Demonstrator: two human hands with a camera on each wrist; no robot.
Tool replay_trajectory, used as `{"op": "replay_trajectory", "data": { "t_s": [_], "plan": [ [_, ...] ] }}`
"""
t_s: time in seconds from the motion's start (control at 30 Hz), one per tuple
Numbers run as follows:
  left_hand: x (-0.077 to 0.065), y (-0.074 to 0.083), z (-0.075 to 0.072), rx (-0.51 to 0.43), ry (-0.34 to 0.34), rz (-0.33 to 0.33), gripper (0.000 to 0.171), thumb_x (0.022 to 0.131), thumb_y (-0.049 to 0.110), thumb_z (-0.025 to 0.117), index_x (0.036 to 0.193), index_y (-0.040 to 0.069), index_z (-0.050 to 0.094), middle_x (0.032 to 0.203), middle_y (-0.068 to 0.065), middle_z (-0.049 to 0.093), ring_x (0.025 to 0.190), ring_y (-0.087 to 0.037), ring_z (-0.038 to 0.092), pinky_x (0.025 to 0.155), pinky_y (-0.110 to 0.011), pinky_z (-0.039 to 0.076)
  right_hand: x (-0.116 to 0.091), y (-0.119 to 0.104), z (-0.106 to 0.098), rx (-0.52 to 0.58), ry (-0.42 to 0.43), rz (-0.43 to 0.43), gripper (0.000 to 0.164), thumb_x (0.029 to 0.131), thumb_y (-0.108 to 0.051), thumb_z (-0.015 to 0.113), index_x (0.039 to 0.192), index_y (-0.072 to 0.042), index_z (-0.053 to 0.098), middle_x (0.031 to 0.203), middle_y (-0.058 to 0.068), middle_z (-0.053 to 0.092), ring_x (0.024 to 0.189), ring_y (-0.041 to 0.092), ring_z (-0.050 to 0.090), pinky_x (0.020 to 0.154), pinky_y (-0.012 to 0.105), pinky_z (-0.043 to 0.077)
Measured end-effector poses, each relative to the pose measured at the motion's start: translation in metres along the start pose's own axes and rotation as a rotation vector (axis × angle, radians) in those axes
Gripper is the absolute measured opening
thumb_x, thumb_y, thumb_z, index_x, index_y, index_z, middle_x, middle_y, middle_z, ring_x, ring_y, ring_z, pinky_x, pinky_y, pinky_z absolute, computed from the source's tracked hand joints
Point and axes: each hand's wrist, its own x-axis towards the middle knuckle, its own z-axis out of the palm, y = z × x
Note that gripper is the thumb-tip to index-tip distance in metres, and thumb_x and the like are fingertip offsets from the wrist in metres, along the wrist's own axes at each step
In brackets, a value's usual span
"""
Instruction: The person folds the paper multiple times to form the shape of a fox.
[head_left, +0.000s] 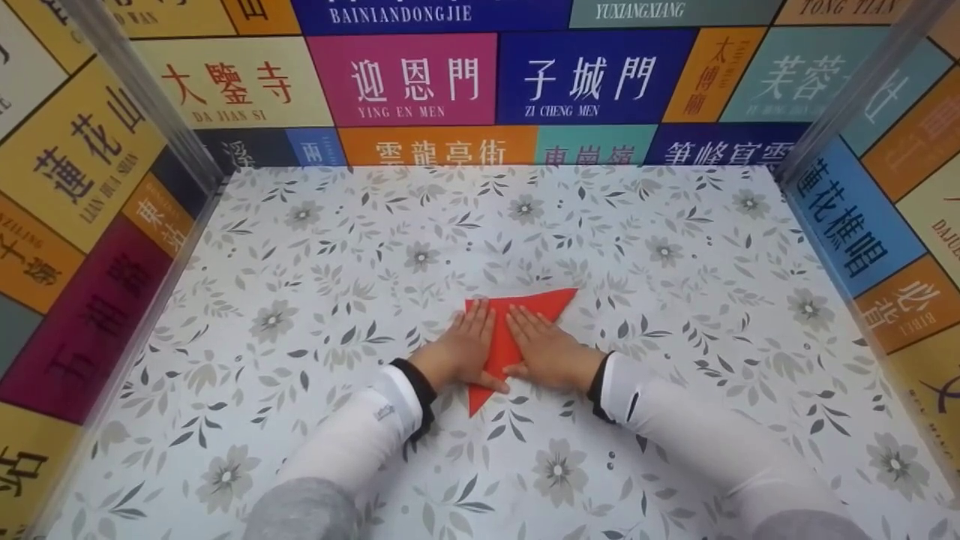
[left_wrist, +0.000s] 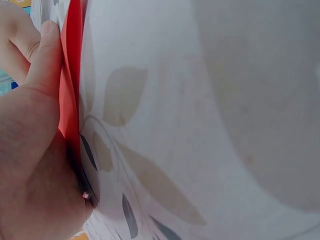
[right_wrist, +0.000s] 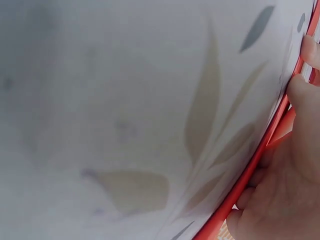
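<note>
A red sheet of paper [head_left: 504, 341], folded into a triangle, lies on the table between and beneath both hands. Its corners point up-right, up-left and down toward the person. The left hand [head_left: 463, 349] rests flat on its left side, fingers straight and thumb stretched toward the lower edge. On the right side, the right hand [head_left: 551, 351] lies flat with extended fingers, its thumb near the left thumb. In the left wrist view, folded layers of the red paper [left_wrist: 72, 75] stand slightly apart under the hand. The right wrist view shows the paper's long edge [right_wrist: 250, 172] under the fingers.
A white tabletop with a grey floral print [head_left: 360, 225] surrounds the paper. Colourful panels with Chinese lettering [head_left: 420, 79] rise at the back, left and right. Clear strips [head_left: 169, 105] stand at the back corners.
</note>
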Motion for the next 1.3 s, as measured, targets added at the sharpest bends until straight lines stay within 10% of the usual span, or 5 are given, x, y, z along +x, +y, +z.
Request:
{"op": "replay_trajectory", "data": {
  "t_s": [1.3],
  "plan": [
    [-0.0025, 0.0007, -0.0032, -0.018, -0.004, 0.000, 0.121, 0.079, 0.076, 0.054, 0.153, -0.002, -0.002, 0.161, -0.021, -0.008, 0.150, -0.035, -0.007, 0.122, -0.046, 0.008, 0.0032, 0.0076, -0.0100, -0.012, 0.000, 0.012, 0.094, 0.094, -0.057, 0.048, 0.153, 0.002, 0.007, 0.162, 0.020, 0.002, 0.150, 0.034, 0.001, 0.122, 0.045, 0.009]
  ]
}}
